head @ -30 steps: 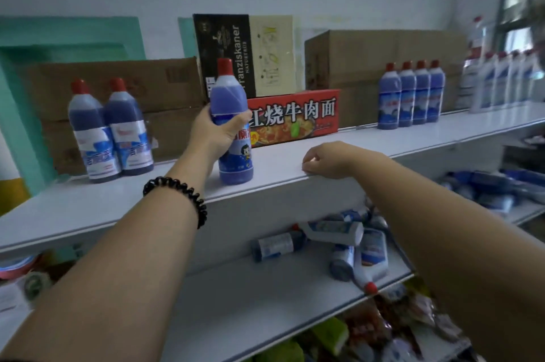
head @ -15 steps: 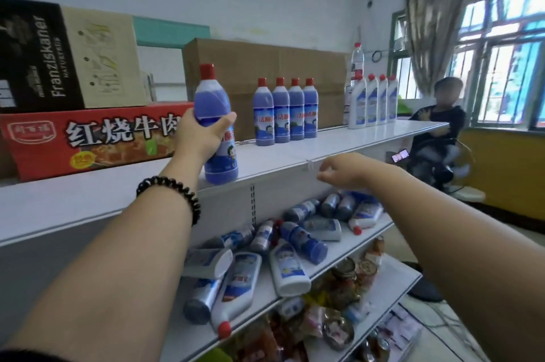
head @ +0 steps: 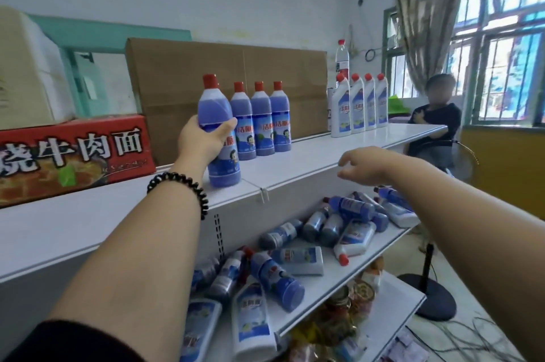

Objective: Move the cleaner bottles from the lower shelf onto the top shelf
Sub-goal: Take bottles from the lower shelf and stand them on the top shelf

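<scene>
The blue bottle (head: pixel 214 103) has moved beside the row (head: pixel 261 123) at its two o'clock, left hand (head: pixel 203 139) wrapped round steadying it, right hand (head: pixel 365 165) loose.

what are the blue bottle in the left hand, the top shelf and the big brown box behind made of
Blue bottle in the left hand: likely translucent plastic, slightly glossy; blue liquid shows through below an opaque red cap. Top shelf: probably painted metal, smooth white with a faint sheen and thin folded front edge. Brown box: matte cardboard, with visible flap seams.
</scene>
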`<state>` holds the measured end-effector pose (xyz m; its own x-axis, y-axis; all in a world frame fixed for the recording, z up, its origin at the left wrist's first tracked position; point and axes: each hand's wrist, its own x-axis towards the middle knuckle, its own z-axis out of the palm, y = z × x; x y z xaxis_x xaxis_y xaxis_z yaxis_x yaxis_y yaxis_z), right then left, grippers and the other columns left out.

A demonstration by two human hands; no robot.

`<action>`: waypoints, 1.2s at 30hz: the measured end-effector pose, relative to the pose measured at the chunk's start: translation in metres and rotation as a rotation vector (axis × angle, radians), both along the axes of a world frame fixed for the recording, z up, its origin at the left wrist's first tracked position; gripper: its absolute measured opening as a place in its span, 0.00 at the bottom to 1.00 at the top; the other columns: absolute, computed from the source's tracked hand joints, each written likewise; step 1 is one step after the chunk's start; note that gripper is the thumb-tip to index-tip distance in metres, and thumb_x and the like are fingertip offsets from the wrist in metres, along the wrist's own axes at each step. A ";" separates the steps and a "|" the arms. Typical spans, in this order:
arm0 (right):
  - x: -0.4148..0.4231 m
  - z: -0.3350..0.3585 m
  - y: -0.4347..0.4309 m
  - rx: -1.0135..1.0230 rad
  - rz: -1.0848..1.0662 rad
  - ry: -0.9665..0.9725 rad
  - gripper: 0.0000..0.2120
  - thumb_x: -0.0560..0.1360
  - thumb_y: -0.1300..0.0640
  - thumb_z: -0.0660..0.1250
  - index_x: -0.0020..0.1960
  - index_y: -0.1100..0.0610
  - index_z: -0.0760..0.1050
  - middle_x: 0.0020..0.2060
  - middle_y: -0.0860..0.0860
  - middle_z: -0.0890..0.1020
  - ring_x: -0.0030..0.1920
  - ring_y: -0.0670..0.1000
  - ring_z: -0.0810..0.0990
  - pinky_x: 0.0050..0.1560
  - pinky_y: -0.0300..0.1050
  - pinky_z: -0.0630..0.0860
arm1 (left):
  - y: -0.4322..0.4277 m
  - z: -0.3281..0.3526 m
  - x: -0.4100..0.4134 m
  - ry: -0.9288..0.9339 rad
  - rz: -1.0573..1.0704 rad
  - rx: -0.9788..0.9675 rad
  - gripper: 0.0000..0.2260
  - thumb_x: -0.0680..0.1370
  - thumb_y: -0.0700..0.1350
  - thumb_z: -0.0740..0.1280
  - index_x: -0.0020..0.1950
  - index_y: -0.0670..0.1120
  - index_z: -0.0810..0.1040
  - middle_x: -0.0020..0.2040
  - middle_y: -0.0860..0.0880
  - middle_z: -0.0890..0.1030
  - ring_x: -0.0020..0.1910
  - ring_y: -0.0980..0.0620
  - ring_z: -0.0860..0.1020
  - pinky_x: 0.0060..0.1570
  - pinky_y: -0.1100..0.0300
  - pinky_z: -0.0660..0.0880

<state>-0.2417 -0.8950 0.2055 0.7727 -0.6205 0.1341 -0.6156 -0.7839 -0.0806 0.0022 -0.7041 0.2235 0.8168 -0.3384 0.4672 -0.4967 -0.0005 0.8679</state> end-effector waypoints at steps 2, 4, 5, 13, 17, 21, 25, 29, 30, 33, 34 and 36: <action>0.016 0.005 -0.015 -0.012 0.018 -0.012 0.22 0.83 0.46 0.60 0.74 0.52 0.69 0.72 0.54 0.72 0.71 0.56 0.70 0.70 0.51 0.66 | -0.015 0.005 0.010 0.009 -0.016 0.030 0.19 0.73 0.56 0.76 0.57 0.50 0.75 0.45 0.56 0.78 0.45 0.54 0.79 0.36 0.62 0.72; 0.033 0.008 -0.026 -0.025 0.041 -0.021 0.22 0.83 0.46 0.60 0.75 0.53 0.68 0.73 0.53 0.72 0.72 0.56 0.69 0.71 0.51 0.65 | -0.025 0.012 0.019 0.031 -0.024 0.077 0.21 0.73 0.57 0.76 0.59 0.49 0.75 0.45 0.55 0.78 0.41 0.56 0.77 0.33 0.62 0.70; 0.042 0.009 -0.032 -0.032 0.055 -0.028 0.22 0.83 0.47 0.60 0.75 0.53 0.68 0.73 0.53 0.72 0.72 0.56 0.70 0.71 0.51 0.66 | -0.029 0.014 0.023 0.038 -0.028 0.104 0.22 0.73 0.57 0.76 0.60 0.49 0.75 0.47 0.54 0.79 0.41 0.56 0.77 0.32 0.62 0.70; 0.111 0.003 -0.065 -0.038 0.196 -0.012 0.23 0.81 0.44 0.61 0.73 0.51 0.70 0.70 0.52 0.75 0.68 0.55 0.73 0.68 0.49 0.68 | -0.046 0.021 0.034 -0.060 -0.025 0.138 0.32 0.70 0.52 0.79 0.70 0.46 0.72 0.54 0.53 0.79 0.50 0.53 0.79 0.42 0.61 0.77; 0.134 0.005 -0.077 -0.045 0.280 -0.022 0.23 0.82 0.45 0.61 0.74 0.52 0.69 0.70 0.53 0.75 0.68 0.56 0.74 0.67 0.50 0.69 | -0.050 0.023 0.030 -0.080 0.003 0.140 0.31 0.70 0.50 0.79 0.69 0.48 0.72 0.54 0.55 0.79 0.49 0.55 0.79 0.47 0.57 0.80; 0.150 0.007 -0.088 -0.071 0.344 -0.009 0.23 0.82 0.45 0.60 0.73 0.53 0.70 0.68 0.54 0.77 0.65 0.57 0.76 0.65 0.51 0.71 | -0.051 0.020 0.032 -0.062 0.057 0.098 0.32 0.71 0.48 0.79 0.72 0.47 0.71 0.61 0.52 0.79 0.54 0.53 0.80 0.51 0.55 0.81; 0.157 0.003 -0.099 -0.070 0.383 -0.015 0.23 0.81 0.45 0.61 0.73 0.53 0.70 0.68 0.54 0.77 0.65 0.57 0.75 0.65 0.50 0.72 | -0.056 0.014 0.034 -0.065 0.152 0.050 0.33 0.72 0.48 0.79 0.74 0.48 0.70 0.66 0.51 0.78 0.60 0.49 0.79 0.53 0.54 0.80; 0.162 -0.005 -0.105 -0.056 0.421 -0.001 0.23 0.82 0.45 0.59 0.74 0.52 0.69 0.71 0.53 0.73 0.70 0.55 0.72 0.68 0.48 0.67 | -0.061 0.012 0.032 -0.075 0.182 0.023 0.32 0.73 0.46 0.78 0.74 0.48 0.69 0.66 0.51 0.78 0.60 0.50 0.78 0.54 0.55 0.79; 0.163 -0.006 -0.107 -0.051 0.428 -0.002 0.23 0.82 0.44 0.59 0.74 0.52 0.69 0.72 0.53 0.73 0.70 0.55 0.72 0.68 0.47 0.67 | -0.062 0.012 0.032 -0.073 0.183 0.023 0.32 0.73 0.45 0.77 0.74 0.48 0.69 0.66 0.51 0.78 0.60 0.50 0.78 0.54 0.54 0.78; 0.165 -0.008 -0.111 -0.026 0.451 -0.026 0.23 0.82 0.44 0.58 0.74 0.52 0.70 0.71 0.53 0.74 0.70 0.55 0.72 0.67 0.46 0.67 | -0.065 0.013 0.034 -0.060 0.196 0.025 0.31 0.73 0.45 0.77 0.74 0.48 0.70 0.66 0.51 0.78 0.60 0.49 0.78 0.56 0.53 0.79; 0.166 -0.009 -0.113 -0.017 0.456 -0.031 0.23 0.82 0.44 0.58 0.74 0.52 0.70 0.71 0.53 0.74 0.69 0.55 0.72 0.67 0.46 0.67 | -0.065 0.013 0.035 -0.055 0.198 0.020 0.31 0.73 0.45 0.77 0.74 0.48 0.70 0.66 0.51 0.78 0.60 0.49 0.78 0.56 0.52 0.79; 0.167 -0.010 -0.114 -0.009 0.465 -0.035 0.22 0.82 0.44 0.58 0.72 0.52 0.71 0.70 0.54 0.75 0.68 0.55 0.73 0.67 0.48 0.68 | -0.066 0.011 0.036 -0.051 0.200 0.004 0.30 0.74 0.45 0.77 0.73 0.48 0.70 0.64 0.51 0.78 0.57 0.51 0.78 0.53 0.55 0.79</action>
